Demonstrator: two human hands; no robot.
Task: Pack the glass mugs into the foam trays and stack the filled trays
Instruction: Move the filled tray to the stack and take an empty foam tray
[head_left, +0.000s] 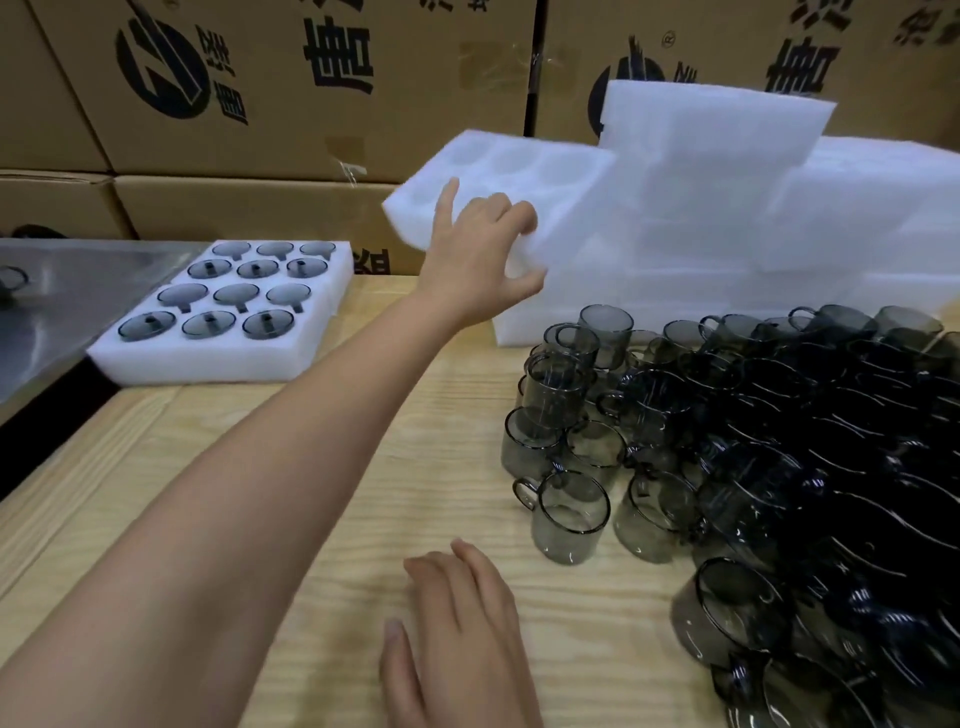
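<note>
My left hand (480, 249) reaches across the table and grips the near edge of an empty white foam tray (498, 171), which is tilted and lifted off a pile of white foam trays (727, 218). A filled foam tray (218, 358) lies at the left, with several smoky glass mugs (236, 293) sunk in its round pockets. A heap of loose dark glass mugs (753, 441) covers the right of the wooden table (332, 509). My right hand (457, 634) rests flat on the wood near the front, fingers straight, holding nothing.
Printed cardboard boxes (291, 88) are stacked as a wall behind the table. A metal surface (72, 296) adjoins the table at the left, under part of the filled tray. One mug (569, 514) stands closest to my right hand.
</note>
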